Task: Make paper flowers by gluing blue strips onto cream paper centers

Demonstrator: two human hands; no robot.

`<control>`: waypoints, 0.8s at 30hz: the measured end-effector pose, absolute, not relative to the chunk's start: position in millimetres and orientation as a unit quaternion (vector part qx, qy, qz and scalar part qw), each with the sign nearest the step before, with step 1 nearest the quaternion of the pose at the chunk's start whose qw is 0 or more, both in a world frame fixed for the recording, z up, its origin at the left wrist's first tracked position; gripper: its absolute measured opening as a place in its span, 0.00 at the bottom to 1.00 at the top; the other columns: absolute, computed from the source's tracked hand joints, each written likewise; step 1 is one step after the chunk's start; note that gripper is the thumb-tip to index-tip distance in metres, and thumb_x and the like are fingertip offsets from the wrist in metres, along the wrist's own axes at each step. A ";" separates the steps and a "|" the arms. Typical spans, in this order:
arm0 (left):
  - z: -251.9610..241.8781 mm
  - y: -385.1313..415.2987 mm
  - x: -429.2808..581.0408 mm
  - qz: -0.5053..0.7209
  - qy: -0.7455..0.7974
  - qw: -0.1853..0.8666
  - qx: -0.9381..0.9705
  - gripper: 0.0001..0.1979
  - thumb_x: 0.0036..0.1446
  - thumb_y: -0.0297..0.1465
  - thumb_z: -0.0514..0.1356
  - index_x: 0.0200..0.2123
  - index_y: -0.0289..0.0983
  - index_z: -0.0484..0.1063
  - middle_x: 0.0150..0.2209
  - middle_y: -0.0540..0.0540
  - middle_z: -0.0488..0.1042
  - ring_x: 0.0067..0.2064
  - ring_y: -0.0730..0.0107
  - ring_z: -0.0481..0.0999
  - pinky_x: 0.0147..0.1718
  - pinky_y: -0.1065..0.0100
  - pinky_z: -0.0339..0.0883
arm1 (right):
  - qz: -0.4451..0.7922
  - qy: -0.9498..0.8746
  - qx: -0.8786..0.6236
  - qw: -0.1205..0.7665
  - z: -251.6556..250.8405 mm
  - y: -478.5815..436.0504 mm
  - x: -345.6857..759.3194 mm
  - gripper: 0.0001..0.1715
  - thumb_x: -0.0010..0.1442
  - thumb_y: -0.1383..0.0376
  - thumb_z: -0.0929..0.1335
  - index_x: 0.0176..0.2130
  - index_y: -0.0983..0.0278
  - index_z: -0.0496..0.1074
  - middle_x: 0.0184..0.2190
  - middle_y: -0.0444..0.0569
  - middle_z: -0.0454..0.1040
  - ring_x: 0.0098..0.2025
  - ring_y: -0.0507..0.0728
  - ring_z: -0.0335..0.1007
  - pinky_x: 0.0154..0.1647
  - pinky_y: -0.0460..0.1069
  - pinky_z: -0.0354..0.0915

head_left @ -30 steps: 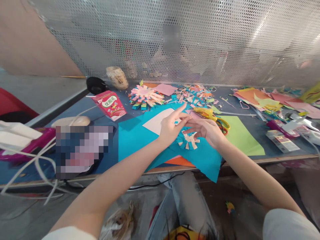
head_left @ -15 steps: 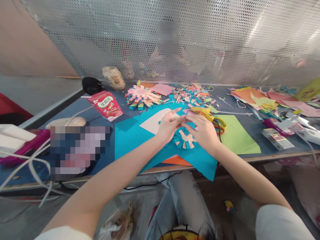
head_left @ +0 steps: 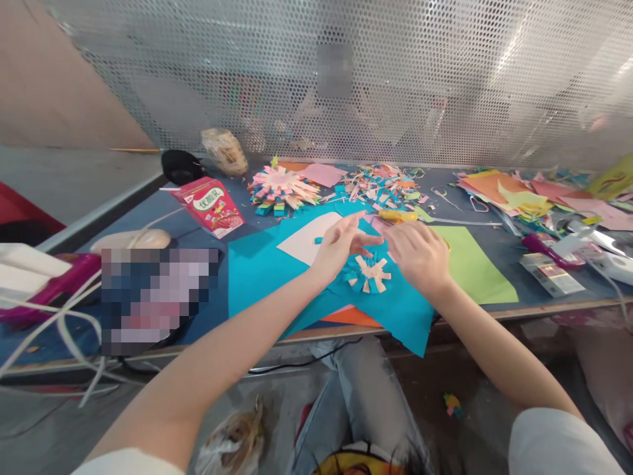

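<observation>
We look down at a fringed paper piece (head_left: 370, 274) that lies just on the body side of the left fingertips and to the left of the right ones, in the space between the two hands. Pale peach strips spread over blue ones, their ends cut blunt, so that it looks like a small, ragged flower. We see its peach face turned upward, with the strips pointing outward all around. The outline is roundish, and we cannot pick out one clear long axis; the near strips point toward the body.

The left hand (head_left: 339, 247) holds its fingers stretched and moderately spread, aimed toward the right hand. The right hand (head_left: 420, 257) has its fingers bent and close together, knuckles up. We cannot tell whether either set of fingers grips something small.

Under both hands we find a large blue sheet (head_left: 262, 270). Left of the left fingers, a pale pink sheet (head_left: 306, 244) points a corner leftward. Just beyond the right fingers, a yellow handle (head_left: 397, 216) lies roughly left to right, partly hidden; right of them is a green sheet (head_left: 482, 267). Farther beyond the left fingertips, we see paper scraps (head_left: 383, 185) and, leftward, a bigger fringed bundle (head_left: 281, 188).
</observation>
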State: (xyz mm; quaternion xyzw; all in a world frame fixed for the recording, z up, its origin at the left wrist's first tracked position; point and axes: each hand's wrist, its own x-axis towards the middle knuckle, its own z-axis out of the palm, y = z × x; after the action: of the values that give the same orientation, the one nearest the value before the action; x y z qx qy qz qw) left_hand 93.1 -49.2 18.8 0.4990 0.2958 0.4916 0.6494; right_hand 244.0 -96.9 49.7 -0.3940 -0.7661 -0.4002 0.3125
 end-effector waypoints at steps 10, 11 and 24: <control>17.6 -44.2 94.2 0.485 0.319 0.647 0.495 0.20 0.47 0.39 0.66 0.41 0.33 0.69 0.27 0.46 0.78 0.32 0.67 0.79 0.27 0.72 0.68 | -0.375 -0.699 -0.508 0.336 75.6 -146.5 300.3 0.11 0.60 0.69 0.60 0.26 0.61 0.62 0.20 0.43 0.70 0.20 0.49 0.64 0.20 0.44 0.55; 17.9 -45.0 94.0 0.485 0.316 0.643 0.502 0.22 0.44 0.37 0.68 0.41 0.34 0.69 0.28 0.46 0.78 0.33 0.67 0.79 0.27 0.72 0.68 | -0.375 -0.692 -0.526 0.323 74.9 -149.6 303.2 0.12 0.60 0.68 0.61 0.25 0.61 0.62 0.18 0.42 0.69 0.18 0.48 0.62 0.19 0.43 0.53; 13.5 -44.4 94.4 0.482 0.325 0.603 0.547 0.19 0.48 0.46 0.63 0.27 0.34 0.75 0.21 0.48 0.73 0.25 0.75 0.72 0.23 0.74 0.62 | -0.216 -0.741 -0.613 0.167 110.7 -213.3 338.2 0.37 0.62 0.41 0.49 0.23 0.58 0.71 0.20 0.43 0.76 0.18 0.51 0.71 0.17 0.45 0.59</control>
State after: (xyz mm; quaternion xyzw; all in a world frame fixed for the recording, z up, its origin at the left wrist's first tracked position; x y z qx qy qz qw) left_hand 94.4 -44.4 13.5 0.5470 0.3247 0.4817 0.6027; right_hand 338.2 -213.3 110.7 -0.6132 -0.7414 -0.2156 0.1669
